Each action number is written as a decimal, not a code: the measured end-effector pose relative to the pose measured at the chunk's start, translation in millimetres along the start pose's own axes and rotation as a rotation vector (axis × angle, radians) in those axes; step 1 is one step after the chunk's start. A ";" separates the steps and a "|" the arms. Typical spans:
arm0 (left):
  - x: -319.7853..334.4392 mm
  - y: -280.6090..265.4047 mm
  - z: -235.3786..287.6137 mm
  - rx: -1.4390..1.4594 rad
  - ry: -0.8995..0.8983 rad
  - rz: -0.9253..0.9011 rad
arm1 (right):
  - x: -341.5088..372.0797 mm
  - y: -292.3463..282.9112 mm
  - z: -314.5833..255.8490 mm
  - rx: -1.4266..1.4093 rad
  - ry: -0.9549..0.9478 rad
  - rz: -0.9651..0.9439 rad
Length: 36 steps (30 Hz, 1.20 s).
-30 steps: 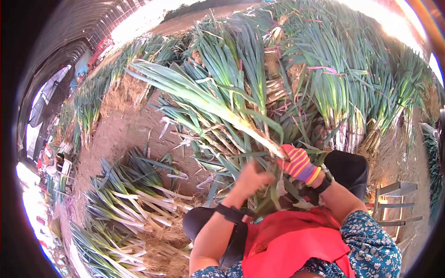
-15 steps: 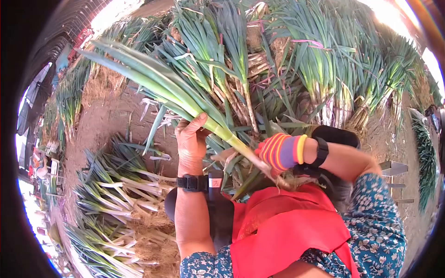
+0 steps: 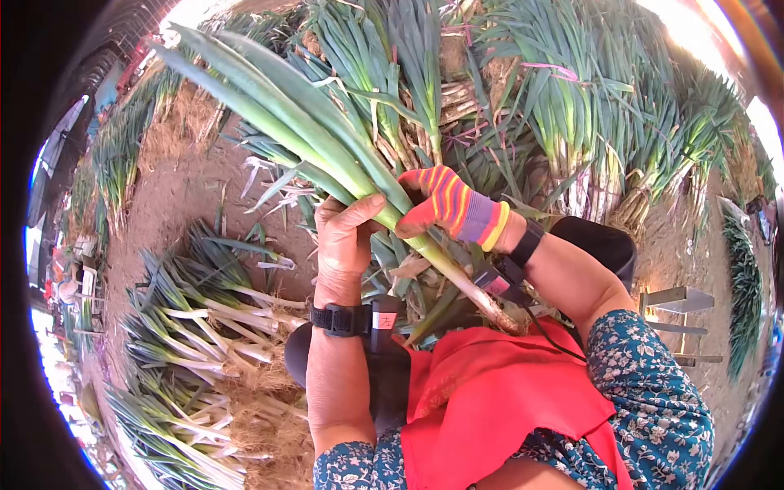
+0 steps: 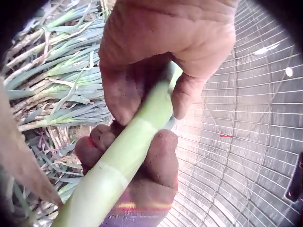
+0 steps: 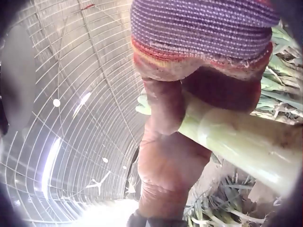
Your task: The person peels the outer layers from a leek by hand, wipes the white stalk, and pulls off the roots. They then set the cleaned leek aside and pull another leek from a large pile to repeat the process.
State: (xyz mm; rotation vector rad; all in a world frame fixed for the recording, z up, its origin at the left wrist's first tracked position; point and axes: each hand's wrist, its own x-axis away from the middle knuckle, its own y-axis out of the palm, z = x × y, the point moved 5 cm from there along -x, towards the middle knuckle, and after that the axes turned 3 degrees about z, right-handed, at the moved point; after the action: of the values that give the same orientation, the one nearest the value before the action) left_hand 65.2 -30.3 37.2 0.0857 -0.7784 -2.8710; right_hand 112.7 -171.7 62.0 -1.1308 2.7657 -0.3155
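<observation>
One large leek [image 3: 314, 139] slants across the head view, leaves at upper left and root end near the red apron. The bare left hand [image 3: 347, 235] grips its stalk where the leaves begin, thumb on top. Just below, the right hand [image 3: 454, 206], in a striped glove, pinches the same stalk. In the left wrist view both hands curl round the pale green stalk [image 4: 124, 158], the left hand [image 4: 165, 52] above the gloved one [image 4: 142, 175]. The right wrist view shows the stalk [image 5: 236, 137] under the gloved fingers [image 5: 163, 101].
Trimmed-looking leeks with pale stalks and roots [image 3: 220, 327] lie on the ground at lower left. Tied leek bundles [image 3: 572, 122] stand beyond the hands. A metal stand [image 3: 682, 300] is at the right, and loose leaves [image 3: 416, 306] lie between the knees.
The right hand has moved from the root end up the stalk, close to the left hand. The left hand came from below onto the leek and still holds it.
</observation>
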 end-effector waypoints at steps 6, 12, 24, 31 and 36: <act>-0.7 -17.2 -11.4 -0.228 -0.024 0.317 | -5.9 16.7 13.6 0.174 -0.154 0.130; -7.1 -40.1 -7.3 -0.118 0.048 0.484 | 73.5 -2.3 -20.5 -0.154 0.003 0.039; 6.2 -31.8 1.1 0.117 0.041 0.288 | 108.8 -51.9 54.4 0.961 -0.525 0.389; 5.3 -24.3 -16.5 0.274 -0.058 0.248 | 73.7 10.2 23.8 0.947 -0.496 0.375; 6.3 -20.4 -21.3 0.237 -0.070 0.265 | 70.2 13.3 50.2 0.776 -0.256 0.148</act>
State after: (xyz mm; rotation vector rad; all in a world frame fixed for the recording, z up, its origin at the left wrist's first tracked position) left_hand 58.1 -24.6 8.4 -0.0839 -1.0552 -2.5357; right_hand 64.2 -219.0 6.8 -0.6935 2.1473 -1.0223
